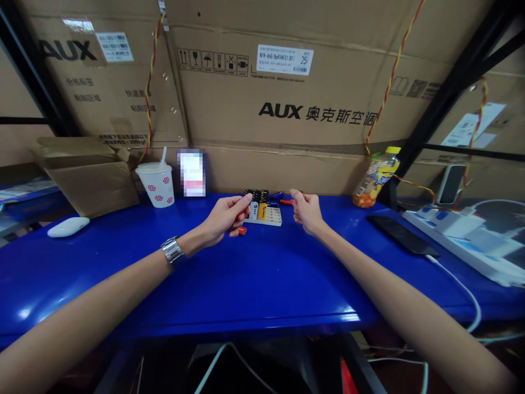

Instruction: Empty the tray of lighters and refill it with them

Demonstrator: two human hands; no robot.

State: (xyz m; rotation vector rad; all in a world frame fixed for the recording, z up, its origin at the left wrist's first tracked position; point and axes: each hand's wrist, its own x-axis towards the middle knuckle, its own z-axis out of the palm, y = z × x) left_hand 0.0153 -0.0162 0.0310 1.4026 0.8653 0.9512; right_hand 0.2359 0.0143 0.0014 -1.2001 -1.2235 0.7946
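Note:
My left hand (227, 218), with a metal watch on its wrist, is closed with the thumb on top around a small red battery, partly hidden by the fingers. Another red battery (243, 231) shows just below these fingers. Beyond both hands stands a pale slotted tray (275, 219) with rows of small batteries (262, 210), grey and yellow with black tops. Its right slots hold nothing. To the right of the tray, my right hand (307, 212) is curled in a pinch above the table; whatever it holds is hidden. Behind it lies a blue and red object (279, 200), partly covered.
A paper cup with a straw (156, 186), a lit phone (192, 174), a paper bag (88, 178) and a white case (68, 227) are on the blue table (262, 290). At right are a drink bottle (375, 178), a dark phone (402, 235) and a power strip (463, 246). Cardboard boxes (229, 120) wall the back.

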